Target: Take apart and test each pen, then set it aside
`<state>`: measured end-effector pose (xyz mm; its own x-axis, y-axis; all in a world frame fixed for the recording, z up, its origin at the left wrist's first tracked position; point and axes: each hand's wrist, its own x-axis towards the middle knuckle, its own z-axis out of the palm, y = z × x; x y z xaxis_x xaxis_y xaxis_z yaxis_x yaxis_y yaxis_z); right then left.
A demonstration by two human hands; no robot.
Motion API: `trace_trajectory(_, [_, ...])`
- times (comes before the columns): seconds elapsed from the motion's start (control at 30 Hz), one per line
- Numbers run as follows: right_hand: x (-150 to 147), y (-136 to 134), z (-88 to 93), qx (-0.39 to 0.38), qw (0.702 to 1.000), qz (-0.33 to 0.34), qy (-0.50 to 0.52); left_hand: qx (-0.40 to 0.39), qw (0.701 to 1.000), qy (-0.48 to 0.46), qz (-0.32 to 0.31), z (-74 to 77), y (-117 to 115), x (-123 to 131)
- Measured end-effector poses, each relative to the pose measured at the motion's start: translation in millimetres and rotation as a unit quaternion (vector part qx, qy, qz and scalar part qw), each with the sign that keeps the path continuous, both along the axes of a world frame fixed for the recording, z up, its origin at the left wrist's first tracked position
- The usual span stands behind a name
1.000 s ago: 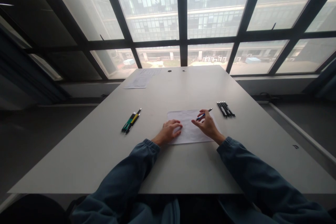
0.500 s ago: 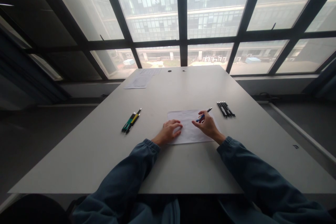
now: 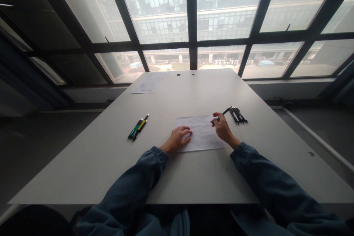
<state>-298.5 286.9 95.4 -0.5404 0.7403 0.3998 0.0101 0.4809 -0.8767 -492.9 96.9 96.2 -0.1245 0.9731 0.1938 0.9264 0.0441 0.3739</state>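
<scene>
A white sheet of paper (image 3: 203, 134) lies on the table in front of me. My left hand (image 3: 179, 137) rests on its left edge, fingers spread and holding nothing. Above the sheet's right part, my right hand (image 3: 223, 129) grips a dark blue pen (image 3: 226, 111) between thumb and fingers. The pen is tilted, one end up toward the right and the other toward the paper; whether it touches the sheet I cannot tell. Just beyond the right hand lies a row of several black pens (image 3: 238, 115), close to the upper end of the held pen.
On the left of the white table (image 3: 91, 166) lie several green, yellow and black pens (image 3: 138, 128). Printed sheets (image 3: 145, 85) lie at the far left corner. A small dark object (image 3: 311, 154) is near the right edge. Windows stand behind the table.
My right hand has moved a little to the right and away from me with the pen, bringing it nearer the black pens. The left hand has stayed in place.
</scene>
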Motion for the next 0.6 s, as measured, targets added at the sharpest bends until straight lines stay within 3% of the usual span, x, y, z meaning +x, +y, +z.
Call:
trace_trajectory(0.2, [10, 22, 0.6, 0.041, 0.998, -0.015, -0.033, -0.002, 1.0, -0.003, -0.001, -0.4, -3, -1])
trace_trajectory(0.4, [23, 49, 2.4, 0.082, 0.98, -0.165, -0.075, -0.006, 1.0, -0.006, -0.002, -1.7, -3, -1])
trace_trajectory(0.6, [41, 79, -2.7, 0.174, 0.919, -0.3, -0.186, -0.002, 1.0, -0.003, -0.002, -1.9, 0, 0])
